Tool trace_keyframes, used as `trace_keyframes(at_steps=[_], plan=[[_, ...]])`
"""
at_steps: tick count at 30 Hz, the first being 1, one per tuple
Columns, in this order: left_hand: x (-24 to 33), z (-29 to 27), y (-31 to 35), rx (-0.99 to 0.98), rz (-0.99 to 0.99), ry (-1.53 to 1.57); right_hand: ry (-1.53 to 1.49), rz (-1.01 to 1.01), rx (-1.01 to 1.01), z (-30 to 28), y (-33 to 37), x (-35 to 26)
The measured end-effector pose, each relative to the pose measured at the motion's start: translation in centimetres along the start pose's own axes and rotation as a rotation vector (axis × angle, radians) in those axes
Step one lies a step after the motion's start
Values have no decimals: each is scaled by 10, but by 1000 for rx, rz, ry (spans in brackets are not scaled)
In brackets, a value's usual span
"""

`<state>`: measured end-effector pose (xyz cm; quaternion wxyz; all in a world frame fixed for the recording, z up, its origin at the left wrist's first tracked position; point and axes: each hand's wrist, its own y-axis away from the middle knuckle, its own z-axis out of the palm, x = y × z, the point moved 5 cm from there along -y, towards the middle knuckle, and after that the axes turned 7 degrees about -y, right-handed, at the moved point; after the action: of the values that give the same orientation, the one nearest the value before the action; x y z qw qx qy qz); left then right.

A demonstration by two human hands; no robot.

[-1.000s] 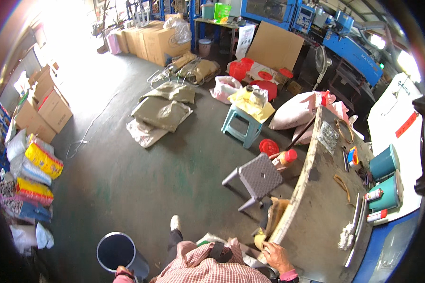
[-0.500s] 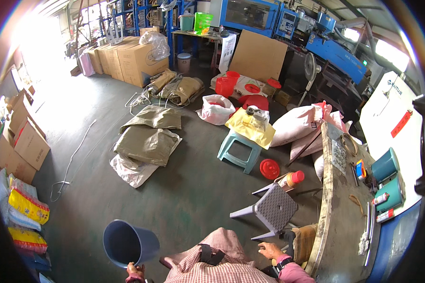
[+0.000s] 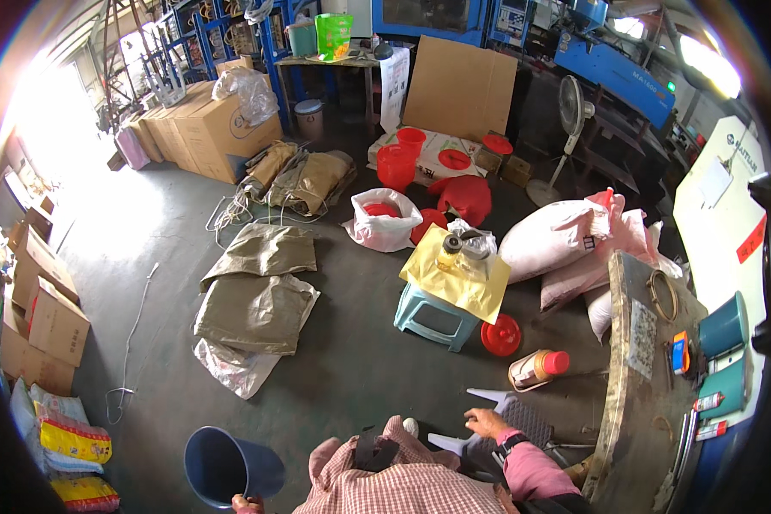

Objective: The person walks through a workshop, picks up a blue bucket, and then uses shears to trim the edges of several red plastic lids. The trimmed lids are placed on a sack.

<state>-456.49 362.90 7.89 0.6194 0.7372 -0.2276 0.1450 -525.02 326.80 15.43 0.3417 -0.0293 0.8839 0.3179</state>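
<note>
A dark blue bucket (image 3: 231,469) stands low at the left, its round mouth tilted toward me. My left hand (image 3: 247,504) grips its rim, with the wrist cut off by the lower edge. My right hand (image 3: 488,423), with a dark band at the wrist, is held over the near side of a grey plastic stool (image 3: 522,420). Its fingers are apart and I see nothing in them; whether they touch the stool I cannot tell. The hand and forearm hide part of the stool. Between my arms is my red-checked apron (image 3: 385,475).
Ahead are a teal stool (image 3: 437,319) under yellow paper, a red lid (image 3: 500,335), and a red-capped flask (image 3: 538,369). Folded tarps (image 3: 257,313) lie left of them. A worn workbench (image 3: 612,428) edges the right; pink-white sacks (image 3: 565,236) lean beyond it. Cartons (image 3: 51,317) line the left.
My view has shifted, and the scene sits differently in it. My right hand has come forward over the grey stool, which now appears lower. The bucket stays in my left hand.
</note>
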Motion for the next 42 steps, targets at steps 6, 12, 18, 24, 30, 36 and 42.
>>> trace_keyframes(at_steps=[6, 12, 18, 24, 30, 36, 42], plan=[[46, 129, -3, 9, 8, -69, -132, 90, 178, -68, -99, -30], [123, 296, -46, -100, 58, -215, -1026, 501, 433, -46, -181, -37], [192, 440, -27, -221, 186, -365, -1591, 606, 628, -40, -270, -53], [189, 547, 35, -283, 225, -525, -1973, 602, 775, -32, -395, -11], [134, 621, 95, -335, 158, -692, -2208, 358, 949, -32, -462, 20], [72, 671, 135, -458, 46, -799, -2173, 368, 1104, -28, -472, 29], [56, 691, 157, -467, 32, -854, -2146, 409, 1108, -18, -462, 39]])
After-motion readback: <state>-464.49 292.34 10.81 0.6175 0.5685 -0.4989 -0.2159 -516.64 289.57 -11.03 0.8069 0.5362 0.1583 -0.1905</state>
